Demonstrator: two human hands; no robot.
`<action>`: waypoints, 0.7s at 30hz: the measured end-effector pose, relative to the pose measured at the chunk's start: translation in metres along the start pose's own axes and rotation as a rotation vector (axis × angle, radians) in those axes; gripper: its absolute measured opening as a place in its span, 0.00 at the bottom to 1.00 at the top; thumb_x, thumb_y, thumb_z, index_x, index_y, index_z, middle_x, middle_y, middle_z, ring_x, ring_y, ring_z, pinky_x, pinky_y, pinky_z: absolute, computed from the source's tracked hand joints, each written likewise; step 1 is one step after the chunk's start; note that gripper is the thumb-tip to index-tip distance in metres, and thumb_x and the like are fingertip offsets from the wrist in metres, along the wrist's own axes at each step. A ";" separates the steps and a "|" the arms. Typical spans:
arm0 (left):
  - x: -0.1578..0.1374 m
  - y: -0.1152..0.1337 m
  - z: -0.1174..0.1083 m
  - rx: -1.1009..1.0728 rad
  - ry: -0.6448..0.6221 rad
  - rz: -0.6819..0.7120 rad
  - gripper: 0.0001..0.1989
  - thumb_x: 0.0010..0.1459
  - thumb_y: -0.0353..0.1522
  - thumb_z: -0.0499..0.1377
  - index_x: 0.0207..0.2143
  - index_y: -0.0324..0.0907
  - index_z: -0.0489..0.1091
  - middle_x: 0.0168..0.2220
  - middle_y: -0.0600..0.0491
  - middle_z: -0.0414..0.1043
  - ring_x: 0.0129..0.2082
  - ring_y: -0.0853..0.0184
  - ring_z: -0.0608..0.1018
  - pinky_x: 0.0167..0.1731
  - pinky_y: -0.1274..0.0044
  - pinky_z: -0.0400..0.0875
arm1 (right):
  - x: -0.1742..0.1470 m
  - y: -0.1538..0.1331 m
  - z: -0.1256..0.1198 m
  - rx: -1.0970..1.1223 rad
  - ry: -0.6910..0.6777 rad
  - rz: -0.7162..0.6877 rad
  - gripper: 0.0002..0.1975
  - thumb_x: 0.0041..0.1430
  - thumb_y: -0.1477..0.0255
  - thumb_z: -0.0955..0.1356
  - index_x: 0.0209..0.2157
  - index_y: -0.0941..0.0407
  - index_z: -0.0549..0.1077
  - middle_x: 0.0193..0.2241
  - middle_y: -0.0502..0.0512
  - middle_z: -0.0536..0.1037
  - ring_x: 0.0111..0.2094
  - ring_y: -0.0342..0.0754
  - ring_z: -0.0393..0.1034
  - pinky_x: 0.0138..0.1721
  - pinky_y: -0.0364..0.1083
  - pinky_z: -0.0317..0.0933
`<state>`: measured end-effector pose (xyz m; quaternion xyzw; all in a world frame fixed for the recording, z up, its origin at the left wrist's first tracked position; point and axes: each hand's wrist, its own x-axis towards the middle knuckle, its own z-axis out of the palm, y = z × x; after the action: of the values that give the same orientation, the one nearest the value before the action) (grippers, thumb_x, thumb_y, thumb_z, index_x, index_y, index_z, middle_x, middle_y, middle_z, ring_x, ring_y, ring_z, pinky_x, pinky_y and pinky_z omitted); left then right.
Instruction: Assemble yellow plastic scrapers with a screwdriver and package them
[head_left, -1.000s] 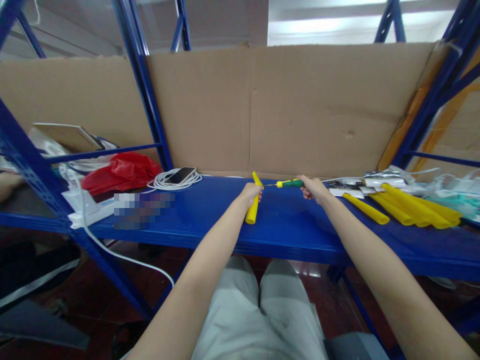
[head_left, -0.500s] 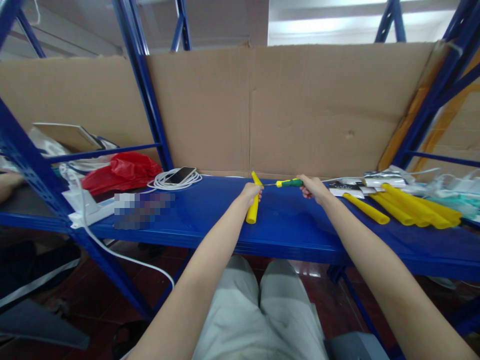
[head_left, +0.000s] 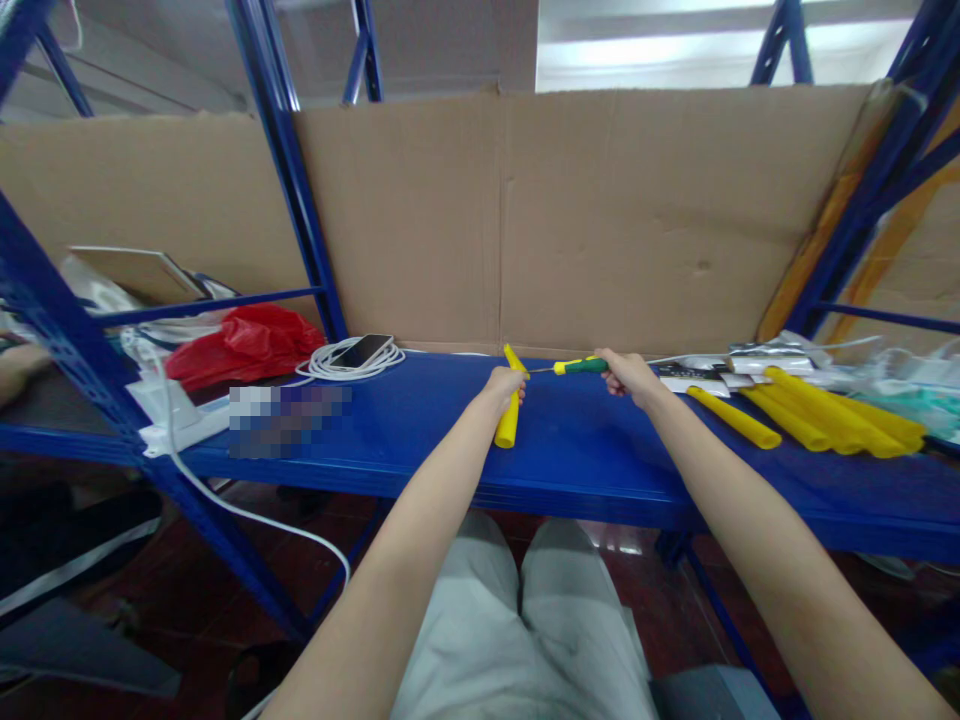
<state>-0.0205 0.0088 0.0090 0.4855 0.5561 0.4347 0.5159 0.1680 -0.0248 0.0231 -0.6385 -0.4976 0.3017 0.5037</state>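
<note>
Spanning the view, a blue metal shelf [head_left: 390, 440] stood before a cardboard backing sheet [head_left: 600, 220]. Red plastic bag [head_left: 240, 345] lay far left; a coiled white cable [head_left: 337, 365] with a phone [head_left: 362, 350] on it sat nearby. A heap of yellow tubes [head_left: 817, 420] lay at the right end. Left hand [head_left: 504, 383] was closed around a yellow tube [head_left: 510, 420], tilted just above the shelf. Right hand [head_left: 628, 375] gripped a green-handled screwdriver [head_left: 581, 366], its tip pointing at the tube's upper end; contact could not be made out
</note>
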 end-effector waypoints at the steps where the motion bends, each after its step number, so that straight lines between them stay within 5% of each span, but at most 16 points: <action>1: 0.000 0.000 0.000 0.006 0.003 -0.001 0.07 0.55 0.22 0.56 0.26 0.38 0.63 0.14 0.62 0.56 0.12 0.78 0.60 0.17 0.81 0.56 | 0.000 0.000 0.000 -0.001 0.003 0.002 0.14 0.59 0.66 0.63 0.22 0.58 0.65 0.05 0.44 0.56 0.09 0.38 0.53 0.11 0.38 0.45; 12: 0.001 -0.001 0.003 0.040 0.062 -0.005 0.03 0.55 0.22 0.54 0.31 0.35 0.66 0.15 0.61 0.56 0.12 0.77 0.60 0.17 0.81 0.57 | 0.001 -0.003 -0.002 -0.019 0.033 -0.027 0.15 0.58 0.67 0.64 0.20 0.58 0.64 0.05 0.45 0.56 0.09 0.38 0.53 0.11 0.38 0.46; 21: 0.017 -0.001 -0.024 0.043 0.257 -0.034 0.07 0.57 0.21 0.51 0.36 0.32 0.67 0.15 0.61 0.55 0.11 0.76 0.59 0.16 0.81 0.58 | 0.012 -0.001 -0.041 0.171 0.268 0.011 0.12 0.58 0.68 0.62 0.22 0.56 0.63 0.06 0.42 0.54 0.09 0.38 0.51 0.11 0.38 0.46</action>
<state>-0.0442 0.0257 0.0077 0.4272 0.6347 0.4725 0.4374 0.2080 -0.0273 0.0378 -0.6306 -0.3947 0.2579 0.6165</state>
